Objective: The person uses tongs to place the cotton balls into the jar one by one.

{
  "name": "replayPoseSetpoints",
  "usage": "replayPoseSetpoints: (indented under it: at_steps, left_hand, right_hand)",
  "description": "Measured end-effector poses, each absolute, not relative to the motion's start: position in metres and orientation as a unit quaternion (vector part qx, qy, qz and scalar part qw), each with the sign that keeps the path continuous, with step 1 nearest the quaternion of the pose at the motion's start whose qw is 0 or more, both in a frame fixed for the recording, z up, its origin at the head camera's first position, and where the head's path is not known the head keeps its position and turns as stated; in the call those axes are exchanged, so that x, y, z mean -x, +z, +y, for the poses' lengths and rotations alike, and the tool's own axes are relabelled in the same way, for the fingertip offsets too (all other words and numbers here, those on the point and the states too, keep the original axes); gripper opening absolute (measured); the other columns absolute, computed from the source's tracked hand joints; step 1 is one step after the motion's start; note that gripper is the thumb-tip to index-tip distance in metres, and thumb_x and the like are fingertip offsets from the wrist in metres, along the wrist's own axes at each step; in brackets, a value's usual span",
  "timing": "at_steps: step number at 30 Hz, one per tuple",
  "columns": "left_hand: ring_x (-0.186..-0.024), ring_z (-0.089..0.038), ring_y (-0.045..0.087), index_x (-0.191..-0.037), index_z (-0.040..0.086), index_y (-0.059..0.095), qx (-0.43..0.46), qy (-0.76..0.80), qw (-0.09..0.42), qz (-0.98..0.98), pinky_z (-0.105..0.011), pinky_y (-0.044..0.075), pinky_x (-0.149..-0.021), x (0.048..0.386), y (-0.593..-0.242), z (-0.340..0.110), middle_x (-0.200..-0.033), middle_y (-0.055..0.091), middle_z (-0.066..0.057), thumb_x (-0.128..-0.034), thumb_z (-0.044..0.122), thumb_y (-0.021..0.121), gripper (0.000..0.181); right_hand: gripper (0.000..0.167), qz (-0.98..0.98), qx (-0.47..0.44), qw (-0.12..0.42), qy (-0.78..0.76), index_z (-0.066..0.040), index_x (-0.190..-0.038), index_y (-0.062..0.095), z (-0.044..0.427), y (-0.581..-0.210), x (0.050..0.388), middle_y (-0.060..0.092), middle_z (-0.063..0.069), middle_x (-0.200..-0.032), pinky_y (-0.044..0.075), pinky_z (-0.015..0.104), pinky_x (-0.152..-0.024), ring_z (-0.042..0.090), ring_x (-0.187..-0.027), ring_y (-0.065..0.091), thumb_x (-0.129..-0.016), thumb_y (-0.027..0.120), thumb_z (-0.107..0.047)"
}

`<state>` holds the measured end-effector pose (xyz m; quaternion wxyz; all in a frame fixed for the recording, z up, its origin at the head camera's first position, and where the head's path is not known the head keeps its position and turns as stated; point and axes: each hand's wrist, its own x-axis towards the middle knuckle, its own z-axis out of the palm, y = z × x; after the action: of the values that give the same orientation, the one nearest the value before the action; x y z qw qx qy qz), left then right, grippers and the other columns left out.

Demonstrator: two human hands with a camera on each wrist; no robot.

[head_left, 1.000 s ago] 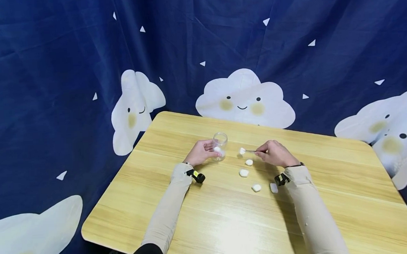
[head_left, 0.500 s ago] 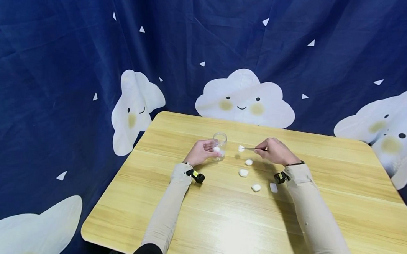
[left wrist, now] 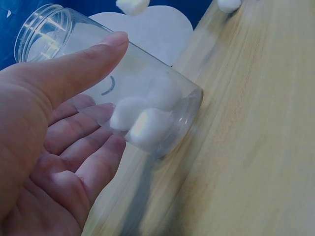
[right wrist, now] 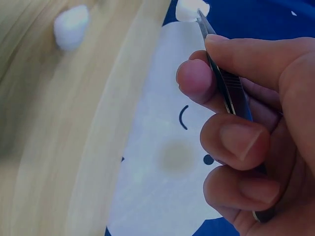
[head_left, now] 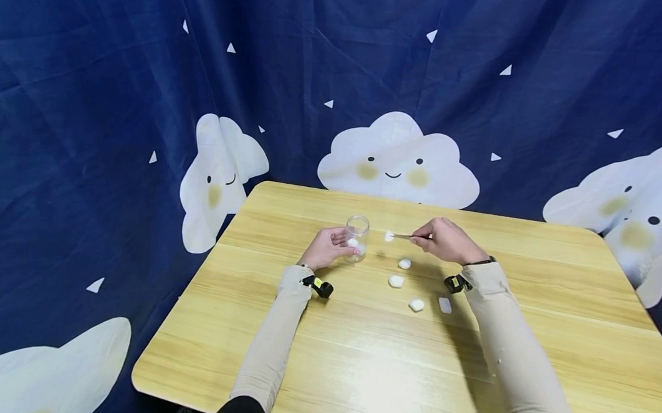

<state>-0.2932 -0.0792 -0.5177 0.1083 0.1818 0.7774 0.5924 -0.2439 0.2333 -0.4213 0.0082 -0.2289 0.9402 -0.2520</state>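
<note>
My left hand (head_left: 324, 249) holds a clear open-topped jar (head_left: 358, 230) upright on the table, thumb on one side and fingers round the other. Several white cotton balls (left wrist: 147, 125) lie at the jar's bottom in the left wrist view. Between thumb and fingers, my right hand (head_left: 448, 243) pinches metal tweezers (right wrist: 229, 86). Their tips grip one cotton ball (right wrist: 191, 9), raised above the table to the right of the jar. In the head view that gripped ball stands apart from the jar, level with its upper half.
Several loose cotton balls lie on the wooden table (head_left: 539, 320) in front of the right hand, among them one ball (head_left: 404, 264) nearest the jar and another ball (head_left: 445, 305) near the right wrist. A blue curtain (head_left: 278, 59) with clouds hangs behind the table.
My right hand has lifted the tweezers with the cotton ball and moved slightly left, closer to the jar. The left hand and jar have stayed in place.
</note>
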Motion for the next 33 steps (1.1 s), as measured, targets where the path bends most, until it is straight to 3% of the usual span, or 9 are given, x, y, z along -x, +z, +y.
replayPoseSetpoints:
  at_steps: [4,13,23,33]
  left_hand:
    - [-0.128,-0.030,0.067,-0.134,0.001,0.066,-0.179,0.590,0.108,0.780,-0.032,0.056,-0.110,0.293,-0.517,-0.079,-0.136,0.069,-0.019,-0.0844,0.012,0.086,0.054]
    - [-0.127,-0.028,0.068,-0.133,0.003,0.066,-0.174,0.584,0.111,0.785,-0.031,0.057,-0.109,0.293,-0.517,-0.079,-0.134,0.070,-0.017,-0.0848,0.014,0.086,0.054]
    - [-0.126,-0.026,0.068,-0.136,0.006,0.066,-0.178,0.595,0.113,0.776,-0.031,0.056,-0.109,0.293,-0.516,-0.080,-0.133,0.071,-0.015,-0.0843,0.015,0.087,0.057]
    - [-0.126,-0.027,0.068,-0.137,0.005,0.065,-0.179,0.601,0.117,0.770,-0.030,0.057,-0.108,0.293,-0.517,-0.080,-0.133,0.071,-0.016,-0.0828,0.014,0.088,0.060]
  right_hand:
    - [0.014,0.941,0.230,0.006,-0.248,-0.009,-0.103,0.083,0.231,-0.417,0.244,0.081,0.011,-0.095,0.056,0.029,-0.069,0.010,-0.069,0.071,-0.098,0.070,-0.014]
    - [0.015,0.938,0.240,-0.004,-0.249,-0.010,-0.102,0.083,0.228,-0.408,0.246,0.081,0.011,-0.096,0.053,0.025,-0.065,0.008,-0.070,0.068,-0.099,0.070,-0.014]
    - [0.015,0.936,0.251,-0.014,-0.246,-0.008,-0.102,0.083,0.221,-0.393,0.248,0.078,0.005,-0.081,0.045,0.023,-0.056,0.010,-0.063,0.061,-0.099,0.070,-0.015]
    - [0.015,0.932,0.263,-0.026,-0.246,-0.012,-0.102,0.084,0.214,-0.386,0.252,0.081,0.007,-0.093,0.050,0.025,-0.062,0.008,-0.065,0.062,-0.099,0.069,-0.014]
